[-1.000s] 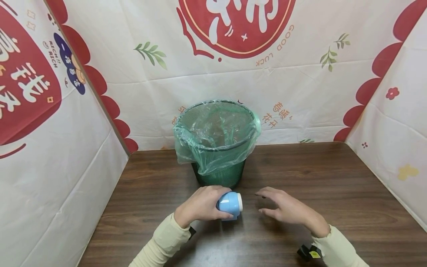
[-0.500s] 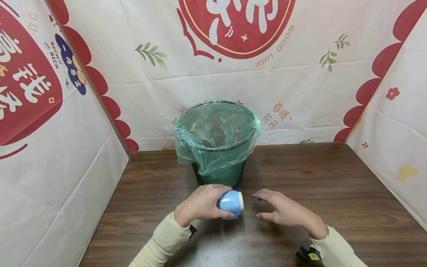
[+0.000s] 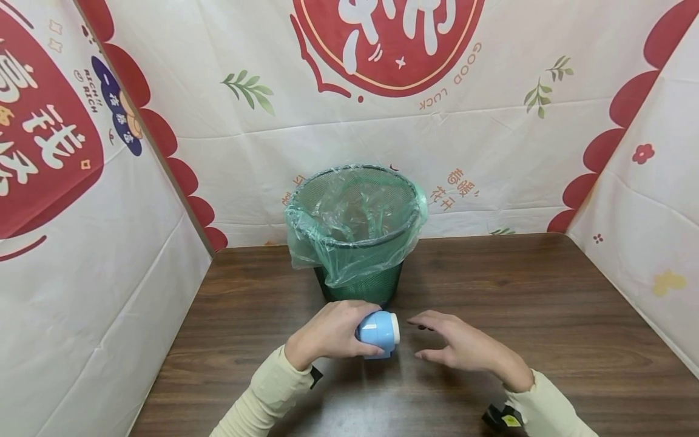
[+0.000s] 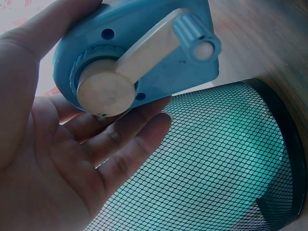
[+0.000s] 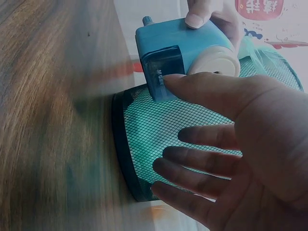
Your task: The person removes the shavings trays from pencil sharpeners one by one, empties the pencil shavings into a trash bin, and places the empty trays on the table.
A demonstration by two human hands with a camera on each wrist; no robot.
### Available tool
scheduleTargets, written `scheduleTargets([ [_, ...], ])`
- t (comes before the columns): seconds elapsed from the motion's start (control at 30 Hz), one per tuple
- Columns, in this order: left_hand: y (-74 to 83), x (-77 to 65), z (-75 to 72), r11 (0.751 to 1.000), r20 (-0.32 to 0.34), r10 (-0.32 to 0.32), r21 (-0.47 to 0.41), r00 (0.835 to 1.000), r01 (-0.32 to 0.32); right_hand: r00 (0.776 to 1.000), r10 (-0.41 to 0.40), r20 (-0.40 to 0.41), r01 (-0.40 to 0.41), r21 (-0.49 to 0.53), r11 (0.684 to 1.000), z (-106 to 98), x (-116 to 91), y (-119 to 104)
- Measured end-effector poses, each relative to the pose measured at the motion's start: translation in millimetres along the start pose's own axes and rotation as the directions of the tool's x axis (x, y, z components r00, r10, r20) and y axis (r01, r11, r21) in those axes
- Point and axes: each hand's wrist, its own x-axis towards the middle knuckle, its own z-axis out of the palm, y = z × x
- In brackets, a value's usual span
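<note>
My left hand (image 3: 332, 332) grips a light blue hand-crank pencil sharpener (image 3: 375, 329), tipped on its side above the table. Its cream crank (image 4: 149, 48) with a ribbed blue knob shows in the left wrist view. The dark translucent shavings drawer (image 5: 169, 62) and the round cream front (image 5: 219, 61) appear in the right wrist view. To the right of the sharpener, my right hand (image 3: 464, 343) hovers with fingers extended and thumb apart, holding nothing. In the head view a gap separates it from the sharpener.
Just beyond the hands stands a green mesh wastebasket (image 3: 360, 290), lined with a translucent green bag (image 3: 349, 258) folded over its rim. The brown wood-grain table (image 3: 524, 291) is bordered at the back and sides by printed white cloth (image 3: 180, 79).
My right hand has drifted slightly left, closer to the sharpener. The left hand and the sharpener have barely moved.
</note>
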Motion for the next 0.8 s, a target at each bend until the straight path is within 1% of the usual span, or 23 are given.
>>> scheduleTargets([
  [0.13,0.2,0.4,-0.8,1.0,-0.001,0.003,-0.006,1.0,-0.003,1.0,0.014,-0.001,-0.014,0.037,0.999,2,2,-2],
  [0.43,3.6,1.2,-5.8,1.0,-0.011,0.019,-0.02,1.0,-0.02,0.999,-0.018,-0.033,0.024,0.168,0.985,12,9,-8],
  [0.57,5.6,1.7,-7.9,0.999,-0.013,0.021,-0.029,1.0,-0.021,0.999,-0.026,-0.042,0.034,0.191,0.981,18,12,-11],
  [0.8,8.9,2.3,-11.1,0.998,-0.011,0.043,-0.039,0.999,-0.044,1.0,-0.01,-0.023,0.015,0.242,0.97,25,16,-15],
])
